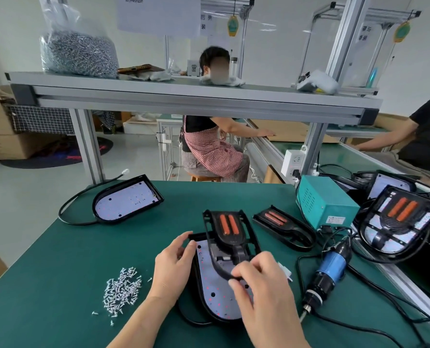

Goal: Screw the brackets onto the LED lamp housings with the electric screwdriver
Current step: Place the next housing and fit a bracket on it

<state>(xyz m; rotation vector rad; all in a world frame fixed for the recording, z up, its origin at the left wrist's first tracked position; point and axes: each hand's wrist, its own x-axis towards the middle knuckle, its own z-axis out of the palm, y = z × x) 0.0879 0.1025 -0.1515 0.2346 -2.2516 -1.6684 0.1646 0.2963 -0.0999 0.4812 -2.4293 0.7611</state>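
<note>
Two bare hands work at the near edge of a green-topped table (58, 259). Left hand (173, 267) curls its thumb and fingers round the upper left rim of an LED lamp housing (216, 297), which lies flat before the person, open side up, a pale LED board dotted with red inside its black shell. Right hand (261, 285) pinches the curved lower arm of a black bracket (230, 229) with two orange bars, which sits tilted on the housing's far end.

Loose screws (122, 290) lie heaped on the table left of the left wrist. An electric screwdriver (330, 270), blue-bodied and corded, lies untouched just right of the right hand. A second bracket (284, 226) rests beyond it, near a teal power box (326, 199).

A second housing (127, 199), board showing and with no bracket on it, lies at the table's far left. A third housing (402, 219), with a bracket lying in it, sits at the far right. On the overhead shelf (183, 94), a clear plastic bag (78, 54) stands about half full of silver screws.
</note>
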